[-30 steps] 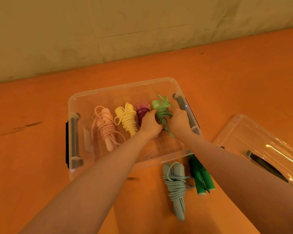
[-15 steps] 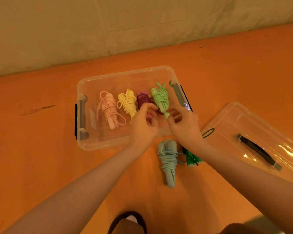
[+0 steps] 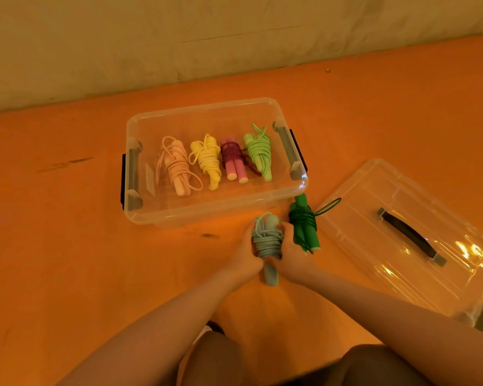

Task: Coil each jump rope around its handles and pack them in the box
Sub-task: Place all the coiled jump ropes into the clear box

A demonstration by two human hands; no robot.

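Note:
A clear plastic box (image 3: 215, 211) stands on the orange floor. Inside lie several coiled jump ropes side by side: a pale pink one (image 3: 176, 169), a yellow one (image 3: 207, 160), a magenta one (image 3: 233, 160) and a light green one (image 3: 258, 151). In front of the box, a coiled pale blue rope (image 3: 268, 240) lies on the floor. My left hand (image 3: 247, 253) and my right hand (image 3: 292, 256) grip it from either side. A coiled dark green rope (image 3: 304, 225) lies just right of it, untouched.
The box's clear lid (image 3: 396, 240) with a dark handle lies on the floor to the right, a loop of the dark green rope reaching its edge. A beige wall runs along the back. My knees show at the bottom.
Both hands left the light green rope in the box and drew back to the floor. They now grip the pale blue rope. The view pulled back.

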